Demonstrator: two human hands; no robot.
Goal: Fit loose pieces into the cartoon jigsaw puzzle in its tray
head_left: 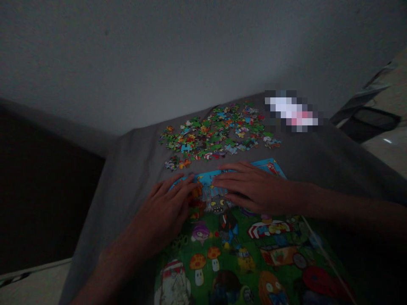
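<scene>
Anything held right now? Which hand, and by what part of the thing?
No hold visible. Left hand and right hand lie palm-down across the far, blue-edged end of the flat, green cartoon-printed board; anything small beneath them is hidden.

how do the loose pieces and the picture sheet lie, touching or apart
Apart: the head view shows grey cloth between the loose pieces and the picture sheet.

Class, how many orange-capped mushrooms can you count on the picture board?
2: the larger mushroom below the purple figure, the smaller mushroom right of the larger. The left hand and right hand cover parts of the board, so others may be hidden.
</scene>
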